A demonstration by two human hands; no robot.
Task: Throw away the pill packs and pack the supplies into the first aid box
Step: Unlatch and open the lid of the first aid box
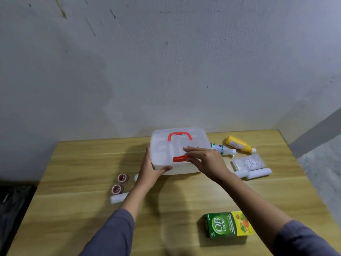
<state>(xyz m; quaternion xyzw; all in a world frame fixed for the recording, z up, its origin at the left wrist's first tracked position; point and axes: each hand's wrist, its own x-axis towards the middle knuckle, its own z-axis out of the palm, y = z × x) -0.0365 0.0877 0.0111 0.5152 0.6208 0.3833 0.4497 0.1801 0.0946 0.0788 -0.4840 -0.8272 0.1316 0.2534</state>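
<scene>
A clear plastic first aid box (166, 145) with a red handle and a red front latch (180, 158) stands closed at the back middle of the wooden table. My left hand (150, 171) grips its front left corner. My right hand (206, 161) lies on the lid with its fingers over the red latch. Left of the box lie two red tape rolls (120, 182) and a white bandage roll (118, 198). To the right lie a white bottle (223, 149), a yellow bottle (239, 144), a clear packet (248, 162) and white rolls (258, 173). No pill pack shows.
A green and yellow OB herbal carton (228, 226) lies near the table's front right. The table (83, 172) stands against a pale wall. Something dark (13, 204) sits beyond the table's left edge. Bare wood lies between my arms.
</scene>
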